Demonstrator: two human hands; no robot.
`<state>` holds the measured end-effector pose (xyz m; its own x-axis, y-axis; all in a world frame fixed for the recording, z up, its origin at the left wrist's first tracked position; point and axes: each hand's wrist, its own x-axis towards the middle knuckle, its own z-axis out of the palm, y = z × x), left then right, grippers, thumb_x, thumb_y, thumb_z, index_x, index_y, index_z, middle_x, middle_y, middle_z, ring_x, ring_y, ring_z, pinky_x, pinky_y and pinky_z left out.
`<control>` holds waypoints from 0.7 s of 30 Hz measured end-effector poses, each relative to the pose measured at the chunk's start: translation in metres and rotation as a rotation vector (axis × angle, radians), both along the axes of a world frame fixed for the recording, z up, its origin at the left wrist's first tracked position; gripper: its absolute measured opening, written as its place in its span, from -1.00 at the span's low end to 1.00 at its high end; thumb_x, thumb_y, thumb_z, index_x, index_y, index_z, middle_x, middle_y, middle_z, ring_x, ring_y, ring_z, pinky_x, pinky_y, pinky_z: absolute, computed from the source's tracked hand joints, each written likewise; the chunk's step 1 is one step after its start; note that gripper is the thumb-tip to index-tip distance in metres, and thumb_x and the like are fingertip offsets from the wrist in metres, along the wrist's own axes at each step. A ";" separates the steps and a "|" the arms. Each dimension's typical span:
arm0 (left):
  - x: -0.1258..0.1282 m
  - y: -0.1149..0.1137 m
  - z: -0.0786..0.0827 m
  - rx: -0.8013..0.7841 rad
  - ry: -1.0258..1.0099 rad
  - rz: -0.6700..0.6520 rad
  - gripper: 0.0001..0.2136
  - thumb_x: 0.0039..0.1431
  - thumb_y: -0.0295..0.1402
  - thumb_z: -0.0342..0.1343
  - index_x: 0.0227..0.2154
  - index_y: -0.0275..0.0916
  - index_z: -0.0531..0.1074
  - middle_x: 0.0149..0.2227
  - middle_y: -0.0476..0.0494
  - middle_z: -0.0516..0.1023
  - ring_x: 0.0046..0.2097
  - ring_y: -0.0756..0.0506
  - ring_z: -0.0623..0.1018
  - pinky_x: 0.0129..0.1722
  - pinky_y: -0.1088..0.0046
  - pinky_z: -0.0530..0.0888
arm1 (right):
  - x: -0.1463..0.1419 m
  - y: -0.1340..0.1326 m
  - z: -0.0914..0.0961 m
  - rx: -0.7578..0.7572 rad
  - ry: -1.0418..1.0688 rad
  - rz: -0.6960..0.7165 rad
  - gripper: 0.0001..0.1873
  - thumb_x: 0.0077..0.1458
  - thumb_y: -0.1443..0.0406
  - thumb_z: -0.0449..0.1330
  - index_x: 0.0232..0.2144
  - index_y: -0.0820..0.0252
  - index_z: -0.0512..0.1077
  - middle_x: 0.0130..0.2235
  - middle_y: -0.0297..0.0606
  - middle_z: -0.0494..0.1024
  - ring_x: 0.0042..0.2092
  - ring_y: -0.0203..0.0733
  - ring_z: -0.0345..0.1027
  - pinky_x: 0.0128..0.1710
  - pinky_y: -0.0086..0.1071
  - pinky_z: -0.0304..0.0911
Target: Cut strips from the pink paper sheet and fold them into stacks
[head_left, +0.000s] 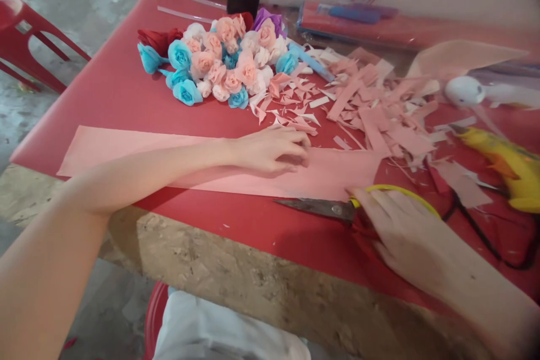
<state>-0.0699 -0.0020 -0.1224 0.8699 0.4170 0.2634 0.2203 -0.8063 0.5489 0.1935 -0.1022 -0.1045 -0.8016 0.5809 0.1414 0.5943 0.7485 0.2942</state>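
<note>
A long strip of pink crepe paper (pixel 333 173) lies flat along the front of the red table. Across it rests my left hand (pixel 272 149), palm down, with its fingers loosely bent and apart and nothing seen held in them. My right hand (pixel 403 228) is wrapped around the yellow handle of a pair of scissors (pixel 323 209). The scissor blades look closed and point left, lying along the strip's near edge. My right palm and some fingers are hidden.
Paper roses (pixel 215 67) in pink, white and blue cluster at the back. Pink paper scraps (pixel 379 104) are heaped right of them. A yellow glue gun (pixel 502 160) with a black cord lies at the right. A red stool (pixel 29 34) stands left of the table (pixel 101 90).
</note>
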 end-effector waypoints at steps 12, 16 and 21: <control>0.000 -0.001 0.000 0.016 -0.011 -0.010 -0.83 0.18 -0.39 0.04 -0.24 -0.26 0.50 -0.11 -0.26 0.46 0.17 -0.24 0.30 0.11 0.22 0.28 | -0.017 0.010 0.000 -0.042 0.029 0.052 -0.59 -0.01 0.44 -0.06 -0.10 0.55 0.32 -0.26 0.04 0.43 -0.23 0.01 0.27 -0.23 -0.21 0.24; 0.000 -0.001 0.001 0.019 -0.016 -0.004 -0.83 0.17 -0.41 0.03 -0.24 -0.27 0.50 -0.11 -0.26 0.46 0.16 -0.23 0.31 0.10 0.21 0.29 | -0.021 0.012 -0.004 -0.074 0.049 0.053 -0.54 -0.04 0.48 -0.09 -0.07 0.55 0.30 -0.25 0.05 0.42 -0.19 0.02 0.26 -0.19 -0.20 0.23; 0.000 -0.002 0.001 0.012 -0.015 -0.005 -0.82 0.17 -0.42 0.02 -0.24 -0.26 0.50 -0.11 -0.25 0.46 0.17 -0.23 0.29 0.10 0.23 0.28 | -0.021 0.016 -0.008 -0.031 0.056 0.117 -0.56 -0.04 0.50 -0.12 -0.10 0.53 0.31 -0.30 0.01 0.43 -0.23 0.00 0.25 -0.23 -0.22 0.24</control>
<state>-0.0702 -0.0036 -0.1213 0.8676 0.4096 0.2819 0.2082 -0.8140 0.5422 0.1729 -0.0865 -0.1129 -0.8555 0.4888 0.1711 0.5173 0.8219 0.2386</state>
